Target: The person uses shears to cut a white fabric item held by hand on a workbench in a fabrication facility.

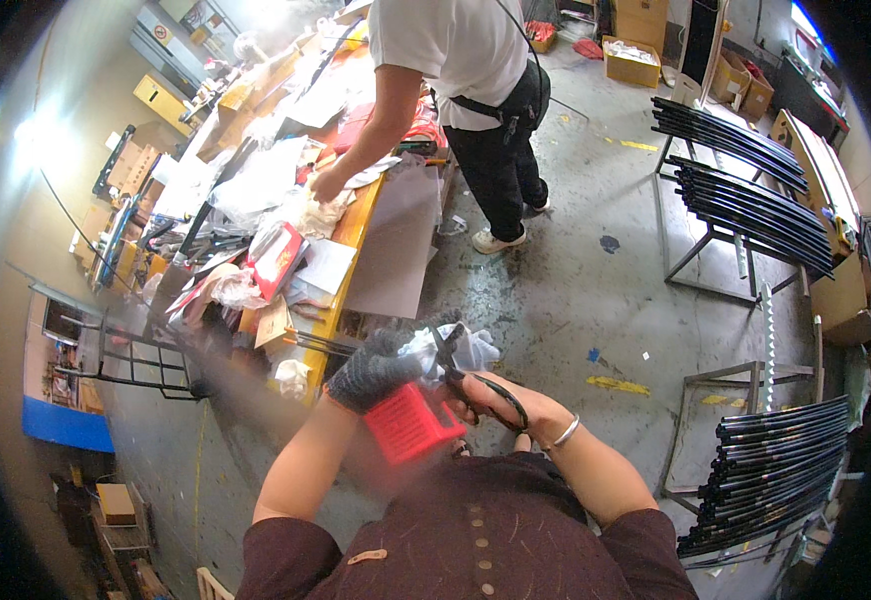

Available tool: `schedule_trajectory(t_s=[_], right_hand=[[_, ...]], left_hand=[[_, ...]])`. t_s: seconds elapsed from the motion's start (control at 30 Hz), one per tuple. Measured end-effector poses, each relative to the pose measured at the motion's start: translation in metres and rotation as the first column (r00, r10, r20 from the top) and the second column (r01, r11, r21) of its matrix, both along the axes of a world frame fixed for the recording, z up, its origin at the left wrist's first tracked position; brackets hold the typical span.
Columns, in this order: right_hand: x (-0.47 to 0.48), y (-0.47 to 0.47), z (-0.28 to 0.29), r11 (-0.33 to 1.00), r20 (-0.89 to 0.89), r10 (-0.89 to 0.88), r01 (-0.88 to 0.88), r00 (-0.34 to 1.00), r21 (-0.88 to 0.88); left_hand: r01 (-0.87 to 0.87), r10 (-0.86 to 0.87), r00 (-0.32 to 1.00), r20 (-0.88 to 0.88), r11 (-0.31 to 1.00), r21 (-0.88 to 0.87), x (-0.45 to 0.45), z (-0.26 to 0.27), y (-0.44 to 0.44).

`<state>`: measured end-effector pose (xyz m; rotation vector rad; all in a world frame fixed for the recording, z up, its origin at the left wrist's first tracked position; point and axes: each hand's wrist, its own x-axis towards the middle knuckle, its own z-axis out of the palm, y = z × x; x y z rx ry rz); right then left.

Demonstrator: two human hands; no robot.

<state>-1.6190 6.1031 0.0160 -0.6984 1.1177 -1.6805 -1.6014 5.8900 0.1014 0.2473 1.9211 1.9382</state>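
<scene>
My left hand wears a dark grey knit glove and is closed around a bundle of whitish cloth or thin plastic. Just below that glove is a red slatted plastic basket; what supports it is hidden. My bare right hand has a metal bangle on its wrist and grips scissors with dark loop handles. Their dark blades point up, across the front of the bundle. Both hands are close together before my torso, above the floor.
A cluttered workbench with papers, bags and a red box runs along the left. Beside it stands a person in a white shirt, one hand on the clutter. Metal racks with black tubes line the right. Thin rods jut from the bench.
</scene>
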Motion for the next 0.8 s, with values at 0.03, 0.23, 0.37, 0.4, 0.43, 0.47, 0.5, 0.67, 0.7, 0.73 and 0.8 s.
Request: schedule_trajectory(t_s=[0.03,0.23,0.37,0.4,0.43,0.47,0.5,0.67,0.7,0.73,0.8], right_hand=[[-0.002,0.001,0.007,1.0,0.023,-0.011,0.012,1.0,-0.027],[0.002,0.005,0.033,0.997,0.084,-0.059,0.063,0.995,-0.053],[0.015,-0.005,0.05,0.988,0.323,-0.141,0.153,0.936,-0.013],[0.019,-0.005,0.049,0.982,0.348,-0.147,0.178,0.926,-0.059],[0.024,-0.005,0.046,0.974,0.374,-0.152,0.203,0.915,-0.103],[0.027,-0.005,0.044,0.962,0.401,-0.155,0.23,0.903,-0.146],[0.029,-0.005,0.043,0.968,0.42,-0.147,0.218,0.895,-0.125],[0.029,-0.007,0.042,0.974,0.429,-0.184,0.222,0.885,-0.041],[0.029,-0.006,0.04,0.973,0.43,-0.189,0.229,0.883,-0.041],[0.03,-0.007,0.041,0.973,0.471,-0.168,0.221,0.866,-0.059],[0.033,-0.005,0.056,0.96,0.558,-0.138,0.249,0.818,-0.128]], left_hand=[[-0.002,0.002,1.0,0.008,0.999,-0.045,0.001,-0.001,-0.001],[-0.09,0.019,0.968,-0.251,0.957,-0.275,0.005,0.001,0.006],[-0.11,0.004,0.962,-0.272,0.92,-0.377,0.013,0.008,0.012],[-0.081,0.001,0.976,-0.217,0.929,-0.361,0.014,0.009,0.012],[-0.065,-0.013,0.968,-0.25,0.952,-0.3,0.014,0.012,0.016],[-0.046,-0.024,0.958,-0.284,0.97,-0.238,0.013,0.017,0.023],[-0.044,-0.03,0.954,-0.298,0.97,-0.238,0.014,0.014,0.022],[0.025,-0.125,0.91,-0.396,0.968,-0.248,0.012,0.007,0.019],[0.055,-0.192,0.899,-0.393,0.941,-0.335,0.009,0.005,0.016],[0.084,-0.26,0.886,-0.383,0.904,-0.42,0.006,0.001,0.011],[0.199,-0.267,0.954,-0.135,0.904,-0.377,0.007,-0.007,0.004]])
